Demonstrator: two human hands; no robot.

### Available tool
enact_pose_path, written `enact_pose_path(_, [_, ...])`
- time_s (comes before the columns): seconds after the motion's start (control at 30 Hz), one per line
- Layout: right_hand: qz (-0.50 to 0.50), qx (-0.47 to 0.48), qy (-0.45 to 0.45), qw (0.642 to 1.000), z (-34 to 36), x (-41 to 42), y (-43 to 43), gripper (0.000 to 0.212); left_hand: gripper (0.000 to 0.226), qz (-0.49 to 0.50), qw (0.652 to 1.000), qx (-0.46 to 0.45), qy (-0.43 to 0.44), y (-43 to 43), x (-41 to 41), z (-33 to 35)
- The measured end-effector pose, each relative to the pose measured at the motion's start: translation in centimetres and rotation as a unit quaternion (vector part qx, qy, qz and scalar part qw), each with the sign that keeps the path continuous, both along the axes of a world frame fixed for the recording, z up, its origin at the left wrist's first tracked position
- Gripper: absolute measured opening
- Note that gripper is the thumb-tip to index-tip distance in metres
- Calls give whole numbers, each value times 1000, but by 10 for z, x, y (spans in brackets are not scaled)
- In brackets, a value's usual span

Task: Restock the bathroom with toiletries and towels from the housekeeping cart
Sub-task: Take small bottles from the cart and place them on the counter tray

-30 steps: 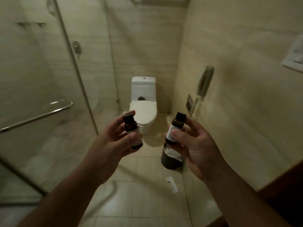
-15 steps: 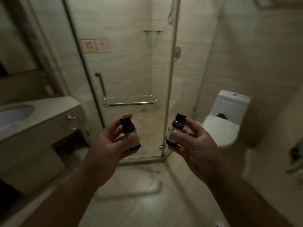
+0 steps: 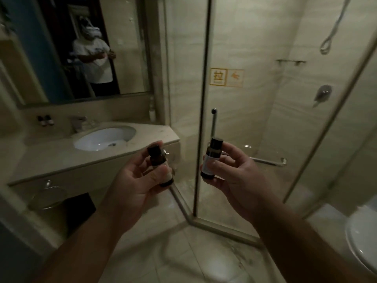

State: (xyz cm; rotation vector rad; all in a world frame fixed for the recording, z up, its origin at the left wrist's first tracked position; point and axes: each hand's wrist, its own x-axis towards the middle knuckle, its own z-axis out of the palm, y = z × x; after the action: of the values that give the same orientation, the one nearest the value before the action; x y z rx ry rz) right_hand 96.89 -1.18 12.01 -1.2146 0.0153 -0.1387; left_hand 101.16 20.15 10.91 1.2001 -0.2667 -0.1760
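Two panes of shower glass (image 3: 244, 123) fill the middle and right of the scene, and their corner post stands just behind the hands. The mirror (image 3: 126, 48) hangs at the far left. Under it the counter (image 3: 51, 158) runs left from the glass, with the sink (image 3: 104, 137) set into it. The toilet (image 3: 361, 242) shows only as a rim at the near right edge.

The left hand (image 3: 138, 180) is raised in front of the counter's right end. Its thumb and curled fingers pinch the left bottle (image 3: 157, 158) round the lower body, cap up and leaning a little left. The right hand (image 3: 234, 176) holds the right bottle (image 3: 212, 156) upright before the glass, thumb across the label and fingers curled behind. The two bottles are apart, each touching only its own hand. Two far bottles (image 3: 45, 120) stand side by side at the counter's far left, by the wall.

Each held bottle looks light and stiff, with a smooth dark body that may slip in a damp grip. Glass or hard plastic cannot be told, so a drop onto tile is best treated as a breakage risk. The surest hold is round the labelled body below the cap, not on the cap. When set down, the base should meet the counter flat and away from the sink's edge.
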Motion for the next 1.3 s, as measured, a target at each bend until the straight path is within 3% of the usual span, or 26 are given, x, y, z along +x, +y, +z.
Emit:
enact_pose_path(0.7, [193,-30,-3,981,-6,309,113,53,47,240,970,40,-12,108,207,0])
enact_pose_path(1.07, [350,-39,-17,936,-9,447,137,40,57,386,921,48,5,102,279,3])
enact_pose_path(1.3, [399,-33,-4,916,-14,491,176,48,54,427,903,53,5,129,302,1])
